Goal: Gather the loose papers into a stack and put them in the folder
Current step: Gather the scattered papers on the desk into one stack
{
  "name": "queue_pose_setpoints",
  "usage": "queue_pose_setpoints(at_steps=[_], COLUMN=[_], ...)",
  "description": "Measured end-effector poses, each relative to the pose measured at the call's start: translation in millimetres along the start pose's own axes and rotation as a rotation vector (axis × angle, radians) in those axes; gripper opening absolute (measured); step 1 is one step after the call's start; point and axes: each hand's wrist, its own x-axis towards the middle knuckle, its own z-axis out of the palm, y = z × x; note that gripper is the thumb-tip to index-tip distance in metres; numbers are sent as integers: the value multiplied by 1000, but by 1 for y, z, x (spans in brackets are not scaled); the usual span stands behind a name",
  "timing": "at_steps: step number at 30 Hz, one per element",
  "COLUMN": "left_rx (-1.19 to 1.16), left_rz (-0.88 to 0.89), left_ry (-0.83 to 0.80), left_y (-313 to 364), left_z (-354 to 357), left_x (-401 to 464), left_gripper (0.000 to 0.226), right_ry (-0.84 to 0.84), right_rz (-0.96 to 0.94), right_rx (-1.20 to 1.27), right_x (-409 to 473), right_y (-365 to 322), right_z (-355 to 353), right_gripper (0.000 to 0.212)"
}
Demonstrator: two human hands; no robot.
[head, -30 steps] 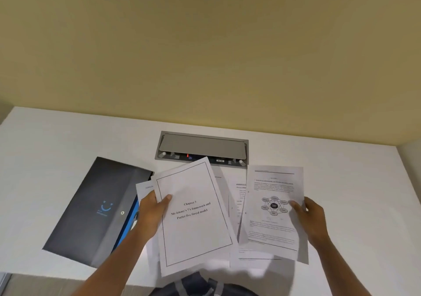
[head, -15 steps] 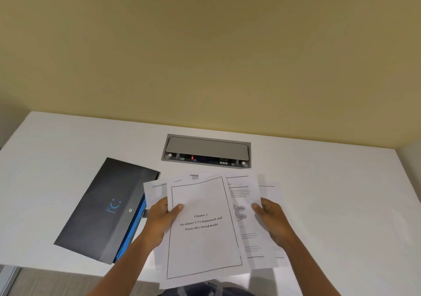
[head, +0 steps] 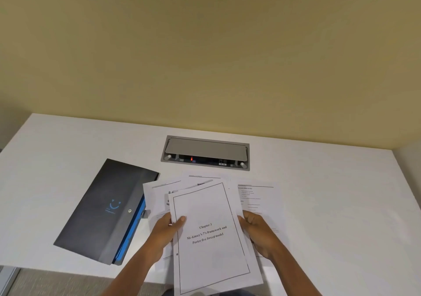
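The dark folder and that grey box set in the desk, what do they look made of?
Dark folder: probably matte plastic, judging by its smooth grey flap, metal snap and blue inner layers showing at the edge. Grey box: likely brushed metal or painted plastic; its flat lid has an even satin sheen.

The top sheet reads "Chapter 3", then "Mc-kinsey's 7's framework and Porter five forces model", inside a ruled border. The grey folder bears a blue smile mark (the small blue wording beneath is too fine to read). Print on the other papers is illegible.
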Motion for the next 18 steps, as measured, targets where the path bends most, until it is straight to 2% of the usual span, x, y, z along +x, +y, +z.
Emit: queue_pose_setpoints(at_steps=[2, 6, 11, 13, 16, 18], left_rx=[1, -39, -86, -107, -120, -118], left_rz=[-19, -89, -164, -187, -180, -164], left_ry=[-28, -65, -43, -28, 0, 42], left_y=[-2, 0, -7, -9, -18, -23], left_z=[1, 8, 10, 11, 12, 11], left_x=[2, 1, 1, -1, -2, -2], left_gripper=[20, 16, 30, 28, 30, 32], right_ry=[3, -32, -104, -106, -71, 60], right_rz=[22, 71, 101, 119, 113, 16], right_rx=[-1, -26, -44, -49, -104, -250], right_x=[-3, -6, -1, 1, 8, 16], right_y=[-6, -13, -10, -7, -10, -14], right_z=[4, 8, 4, 1, -9, -24], right_gripper=[26, 25, 26, 29, 34, 24])
